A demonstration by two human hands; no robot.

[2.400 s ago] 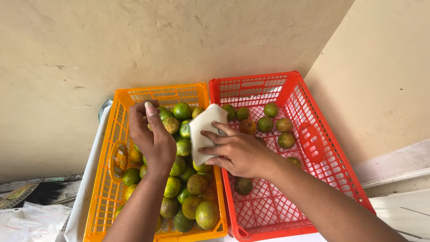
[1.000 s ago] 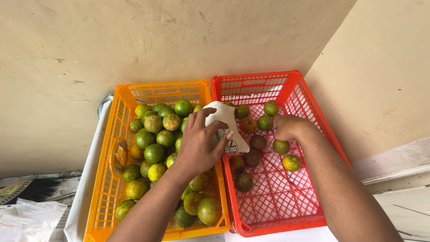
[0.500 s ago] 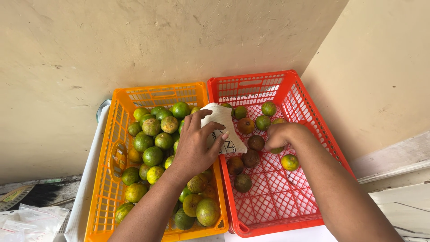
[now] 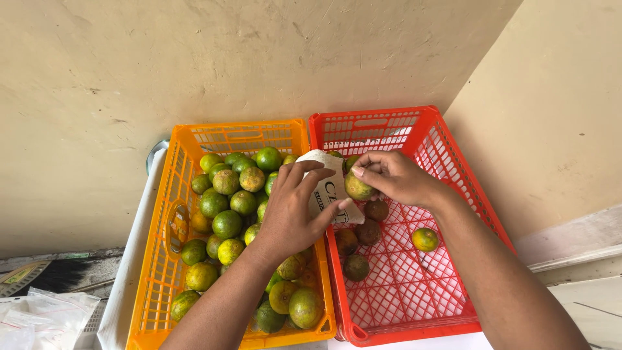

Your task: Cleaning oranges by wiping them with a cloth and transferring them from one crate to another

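Left hand (image 4: 291,217) covers much of the white cloth (image 4: 327,188), so its lower half and print are only partly seen. Right hand (image 4: 395,176) hides the far side of the greenish-yellow fruit (image 4: 358,186) and several fruits behind it. Both forearms run off the bottom edge. Orange crate (image 4: 159,259) and red crate (image 4: 453,162): near corners cut off at the bottom. Plastic bags (image 4: 39,317) at bottom left cropped; contents can't be told.

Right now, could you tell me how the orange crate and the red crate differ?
The orange crate is piled with green-yellow citrus; the red crate holds only a few, several of them dark brown. The left hand, holding a white cloth, is over the orange crate; the right hand holds a fruit over the red one. Both are slatted plastic.
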